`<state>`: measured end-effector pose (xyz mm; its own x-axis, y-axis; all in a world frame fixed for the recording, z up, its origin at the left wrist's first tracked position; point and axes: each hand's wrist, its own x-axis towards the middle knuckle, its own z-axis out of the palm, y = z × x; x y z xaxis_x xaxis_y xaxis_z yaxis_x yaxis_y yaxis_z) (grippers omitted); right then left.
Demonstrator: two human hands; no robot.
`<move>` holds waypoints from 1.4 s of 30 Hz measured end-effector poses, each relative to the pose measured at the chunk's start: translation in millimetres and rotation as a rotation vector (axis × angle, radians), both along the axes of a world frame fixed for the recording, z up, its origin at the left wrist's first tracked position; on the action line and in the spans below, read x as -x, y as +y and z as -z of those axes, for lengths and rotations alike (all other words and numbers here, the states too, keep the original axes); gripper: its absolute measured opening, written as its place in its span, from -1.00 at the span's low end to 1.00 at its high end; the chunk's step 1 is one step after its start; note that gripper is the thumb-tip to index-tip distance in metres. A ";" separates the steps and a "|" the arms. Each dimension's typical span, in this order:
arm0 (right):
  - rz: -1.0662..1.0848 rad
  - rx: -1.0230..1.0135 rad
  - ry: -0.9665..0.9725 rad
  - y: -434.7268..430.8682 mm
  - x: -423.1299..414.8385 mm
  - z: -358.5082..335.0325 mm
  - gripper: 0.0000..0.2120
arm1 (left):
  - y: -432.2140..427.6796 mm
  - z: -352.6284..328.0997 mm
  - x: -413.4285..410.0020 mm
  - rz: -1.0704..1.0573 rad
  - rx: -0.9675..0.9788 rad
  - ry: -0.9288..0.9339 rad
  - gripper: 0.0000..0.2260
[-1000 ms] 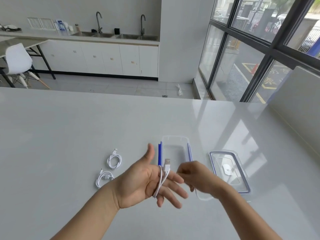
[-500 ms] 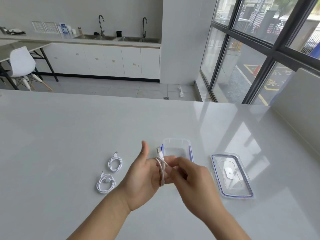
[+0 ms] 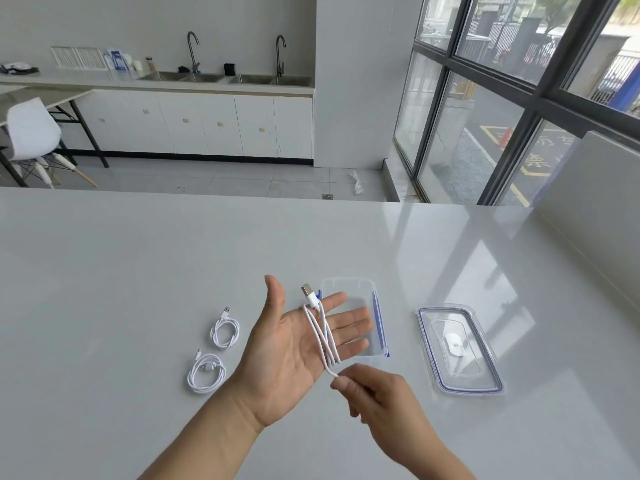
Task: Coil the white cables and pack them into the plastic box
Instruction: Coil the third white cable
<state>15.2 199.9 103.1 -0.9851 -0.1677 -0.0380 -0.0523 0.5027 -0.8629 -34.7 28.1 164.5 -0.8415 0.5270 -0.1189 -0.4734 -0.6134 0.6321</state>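
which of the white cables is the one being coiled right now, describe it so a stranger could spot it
Start at the clear plastic box in the middle of the white table. In front of it is the open left hand, with the cable looped around its fingers. The two other cables lie coiled on the table; this one's end is pinched by the right hand.

The bench (image 3: pixel 138 271) lies bare across its far half and along the near left. Two coiled cables (image 3: pixel 225 332) (image 3: pixel 206 374) sit close together left of centre, with a narrow lane between them. The open box (image 3: pixel 375 306) is half hidden behind the left hand (image 3: pixel 294 355). The lid (image 3: pixel 459 349) lies well right of the box, leaving a clear strip between.
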 end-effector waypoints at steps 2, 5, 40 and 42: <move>0.000 -0.034 -0.030 7.1 12.0 1.5 -0.78 | -0.4 0.0 -0.2 0.002 -0.006 0.001 -0.04; -0.007 -0.135 -0.031 21.4 32.6 -4.3 -0.76 | -3.9 -3.7 0.1 0.055 -0.036 -0.008 0.00; 0.112 -0.163 0.400 -5.1 -15.2 -17.6 -0.84 | 8.9 4.1 5.0 -0.062 -0.128 -0.218 -0.09; 0.057 -0.146 0.380 -2.3 -13.9 -8.7 -0.82 | 9.2 3.3 5.3 -0.052 -0.145 -0.215 -0.14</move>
